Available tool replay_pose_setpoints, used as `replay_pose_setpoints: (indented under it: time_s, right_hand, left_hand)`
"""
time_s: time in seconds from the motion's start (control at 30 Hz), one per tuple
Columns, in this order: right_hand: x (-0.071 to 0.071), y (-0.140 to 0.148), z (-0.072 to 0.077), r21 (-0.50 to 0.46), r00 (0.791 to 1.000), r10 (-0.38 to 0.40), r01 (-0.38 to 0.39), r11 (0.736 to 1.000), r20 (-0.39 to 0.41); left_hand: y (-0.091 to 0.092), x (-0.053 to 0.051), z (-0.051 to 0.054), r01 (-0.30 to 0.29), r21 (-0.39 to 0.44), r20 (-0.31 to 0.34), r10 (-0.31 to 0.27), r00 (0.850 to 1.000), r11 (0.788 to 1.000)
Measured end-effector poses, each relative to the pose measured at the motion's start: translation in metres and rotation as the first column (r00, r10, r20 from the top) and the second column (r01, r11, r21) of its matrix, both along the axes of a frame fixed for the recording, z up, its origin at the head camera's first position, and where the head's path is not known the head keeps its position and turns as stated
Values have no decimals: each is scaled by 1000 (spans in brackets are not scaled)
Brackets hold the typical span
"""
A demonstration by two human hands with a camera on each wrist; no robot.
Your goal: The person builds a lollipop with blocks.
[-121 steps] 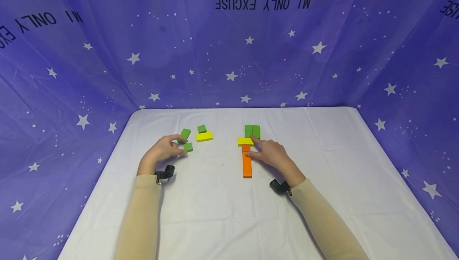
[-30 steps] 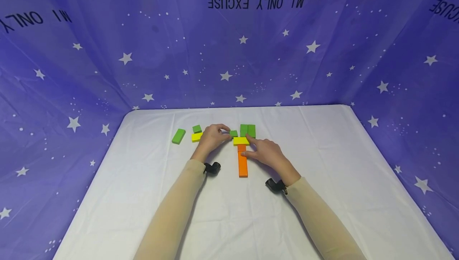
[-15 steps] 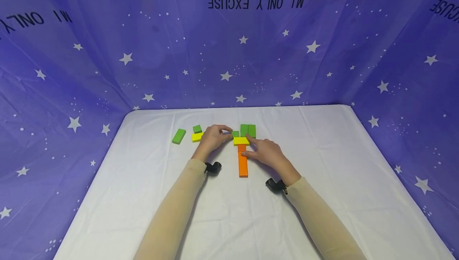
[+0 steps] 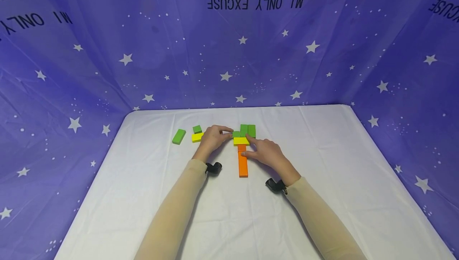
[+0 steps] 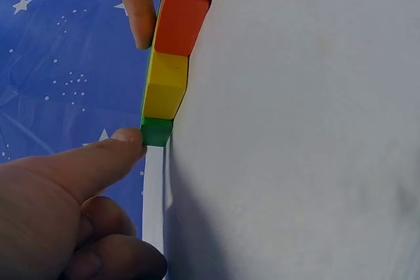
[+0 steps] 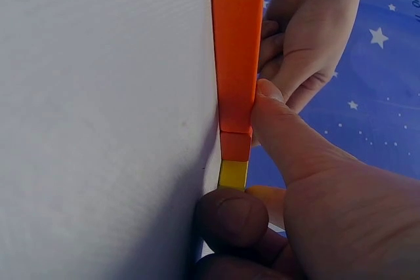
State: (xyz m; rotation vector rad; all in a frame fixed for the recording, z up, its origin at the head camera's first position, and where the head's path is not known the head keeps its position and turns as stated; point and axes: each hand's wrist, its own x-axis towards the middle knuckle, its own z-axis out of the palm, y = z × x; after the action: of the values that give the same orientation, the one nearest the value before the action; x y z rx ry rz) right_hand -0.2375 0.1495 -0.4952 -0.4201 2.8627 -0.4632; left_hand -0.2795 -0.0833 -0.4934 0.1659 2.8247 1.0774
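Nearest us on the table (image 4: 222, 220), long orange block (image 4: 243, 167), short orange block (image 4: 242, 147) and crosswise yellow block (image 4: 241, 140) are butted together: done. Our right hand (image 4: 270, 152) bridges them, thumb and finger spread, touching, not gripping. Behind the yellow, our left hand (image 4: 214, 135) presses finger and thumb to the outer end of a small green block (image 4: 236, 134); it looks seated against two taller green blocks (image 4: 252, 131), though fingertips crowd the view. Off left, we'd guess three left to add: long green block (image 4: 179, 136), spare yellow block (image 4: 196, 137), spare small green block (image 4: 197, 129) behind it.
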Motion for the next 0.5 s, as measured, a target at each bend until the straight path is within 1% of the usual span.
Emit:
replay_pose_setpoints:
  time_s: [0.27,0.5]
  right_hand:
    - [0,-1,-1,3,1000,0,0,1000,4]
    - [-1,-1,-1,2,1000,-3,3,1000,-3]
  left_hand:
    - [5,0,-1,-48,5,7,48,999,999]
    - [5,0,-2,-44,5,-16,44,999,999]
